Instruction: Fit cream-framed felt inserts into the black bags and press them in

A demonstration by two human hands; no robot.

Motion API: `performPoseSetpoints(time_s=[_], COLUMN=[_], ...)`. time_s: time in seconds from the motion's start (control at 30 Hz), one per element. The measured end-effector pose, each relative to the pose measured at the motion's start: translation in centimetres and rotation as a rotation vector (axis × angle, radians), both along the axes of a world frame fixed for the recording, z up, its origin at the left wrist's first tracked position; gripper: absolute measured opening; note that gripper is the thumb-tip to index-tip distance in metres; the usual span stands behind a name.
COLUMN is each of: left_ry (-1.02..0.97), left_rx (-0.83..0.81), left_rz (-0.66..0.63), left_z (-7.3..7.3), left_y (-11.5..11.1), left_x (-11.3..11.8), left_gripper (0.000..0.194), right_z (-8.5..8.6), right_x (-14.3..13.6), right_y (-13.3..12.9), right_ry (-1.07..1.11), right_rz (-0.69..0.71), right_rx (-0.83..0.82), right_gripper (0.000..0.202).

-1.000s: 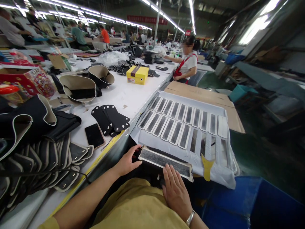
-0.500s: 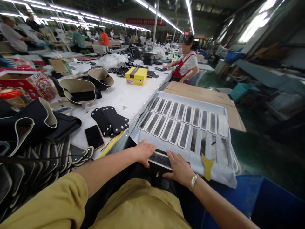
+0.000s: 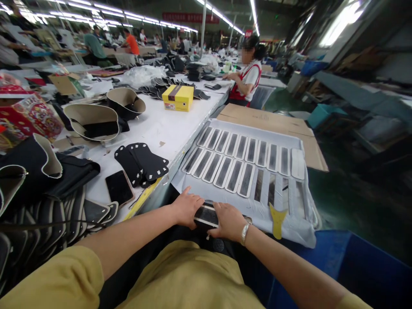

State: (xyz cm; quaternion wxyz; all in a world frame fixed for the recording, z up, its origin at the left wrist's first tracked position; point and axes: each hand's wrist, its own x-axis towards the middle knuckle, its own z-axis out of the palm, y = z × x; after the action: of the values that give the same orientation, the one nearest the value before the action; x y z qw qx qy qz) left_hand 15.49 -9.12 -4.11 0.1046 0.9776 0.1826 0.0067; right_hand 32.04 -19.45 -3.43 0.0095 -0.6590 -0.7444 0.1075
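- Panel [image 3: 206, 216], dark with a pale stripe along it, lies at the near middle, above the lap, just beside the near edge of the cloth [image 3: 223, 198]; only its middle shows, the ends being covered by the hands.
- Left hand [image 3: 188, 209]: half curled over the panel's left part, fingers across the top, thumb on the near side.
- Right hand [image 3: 229, 221]: likewise on the right part, thumb at the near edge. Both are clamped on the panel, a short gap of it visible between them. Pressure cannot be told.
- Grip from both sides probably steadies the panel and spreads the push evenly; holding it close to the body likely gives support from below, though what lies under it is hidden.
- Strips [image 3: 222, 172], pale-edged and dark-centred, lie on the cloth in two rows, side by side; the spacing presumably keeps their faces from touching. The far row's rightmost piece is pale throughout.
- Yellow piece [image 3: 277, 221] rests at the cloth's near right; purpose unclear.
- Tabletop [image 3: 180, 137], left: black pieces [image 3: 141, 163] overlap near its edge, apparently for easy reach; phone [image 3: 119, 187] just beside them.
- Yellow box [image 3: 178, 98] stands farther off, well apart from the hands.
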Motion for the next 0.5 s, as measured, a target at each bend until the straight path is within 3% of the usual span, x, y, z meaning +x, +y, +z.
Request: performPoseSetpoints(time_s=[0.13,0.23,0.4,0.5], left_ry=[0.017,0.044,0.12,0.074], left_rx=[0.003,0.03,0.053,0.009], left_rz=[-0.003,0.009,0.043,0.01], left_z=[0.3,0.7,-0.1,-1.7], left_y=[-0.5,-1.1,-3.6,-5.7], left_x=[0.1,0.5,2.4,4.6], left_gripper=[0.067,0.069,0.097,0.105], right_z=[-0.2,0.0,0.8,-0.6], right_x=[3.0,3.6,5.1,9.2], right_y=[-3.1,-4.2,-5.5,-7.6], right_ry=[-0.042,-0.026,0.172,0.305], right_rz=[-0.016,-0.033,-0.051,-0.341], right_rx=[-0.007,0.008,0.084,0.263], right_gripper=[0.079,0.084,0.086,0.059])
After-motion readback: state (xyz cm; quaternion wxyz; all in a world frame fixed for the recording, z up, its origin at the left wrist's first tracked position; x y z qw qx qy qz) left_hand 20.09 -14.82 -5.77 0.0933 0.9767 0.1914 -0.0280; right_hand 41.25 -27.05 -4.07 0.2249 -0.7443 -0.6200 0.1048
